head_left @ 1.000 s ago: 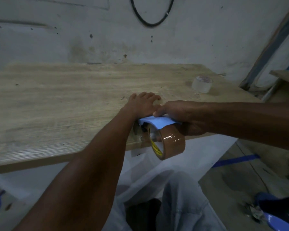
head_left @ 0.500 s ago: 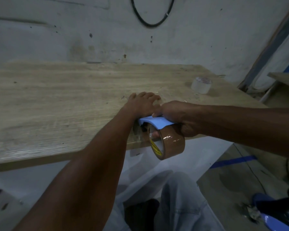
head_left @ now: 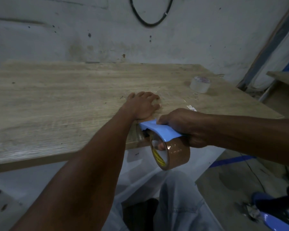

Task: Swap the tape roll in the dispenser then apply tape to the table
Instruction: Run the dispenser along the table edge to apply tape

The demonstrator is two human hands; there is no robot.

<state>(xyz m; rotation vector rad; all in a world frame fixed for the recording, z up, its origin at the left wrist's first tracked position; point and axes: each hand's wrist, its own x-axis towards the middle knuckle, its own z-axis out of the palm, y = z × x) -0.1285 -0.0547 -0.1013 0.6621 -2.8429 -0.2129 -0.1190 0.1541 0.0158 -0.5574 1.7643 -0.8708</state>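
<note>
While the head view looks down over both forearms, the left hand (head_left: 143, 105) is laid flat, palm down, on the wooden table (head_left: 57, 100) near its front edge, with the fingers stretched forward and kept close together. Just behind its wrist, the blue tape dispenser (head_left: 160, 130) is gripped by the right hand (head_left: 185, 125): the fingers are curled around the handle, and 1 fingertip is seen inside the core of the brown tape roll (head_left: 172, 154). This roll is mounted in the dispenser and hangs past the front edge of the table, while the front end of the dispenser is held at that edge. At the far right corner of the table, 1 clear tape roll (head_left: 200, 84) is placed flat, well apart from both hands. Above the table, a black cable (head_left: 150, 22) is hung on the wall.
</note>
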